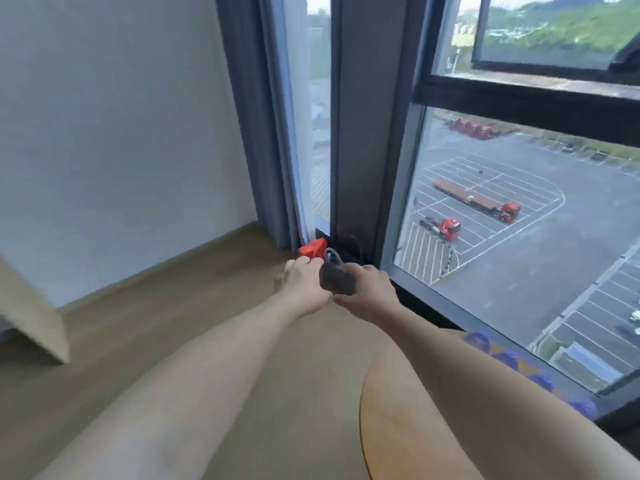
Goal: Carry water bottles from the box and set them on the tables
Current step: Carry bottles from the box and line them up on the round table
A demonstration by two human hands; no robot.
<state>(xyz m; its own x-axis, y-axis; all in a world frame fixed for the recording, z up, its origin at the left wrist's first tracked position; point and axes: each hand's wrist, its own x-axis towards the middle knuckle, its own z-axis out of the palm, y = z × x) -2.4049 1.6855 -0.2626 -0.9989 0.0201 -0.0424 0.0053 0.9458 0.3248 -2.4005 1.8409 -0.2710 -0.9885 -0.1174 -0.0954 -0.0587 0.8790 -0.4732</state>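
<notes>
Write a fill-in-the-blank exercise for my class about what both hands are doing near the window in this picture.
1. The small dark grey object is gripped by the person's ____ hand.
2. The left hand reaches the small block, whose colour is ____.
3. That block lies on the wooden floor at the foot of the grey ____.
4. Through the window glass, trucks stand in a ____ lot.

Missing words: right; red; curtain; parking

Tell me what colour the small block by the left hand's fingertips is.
Bright orange-red; the block sits at the window frame's base, clearest in the head view.
</notes>
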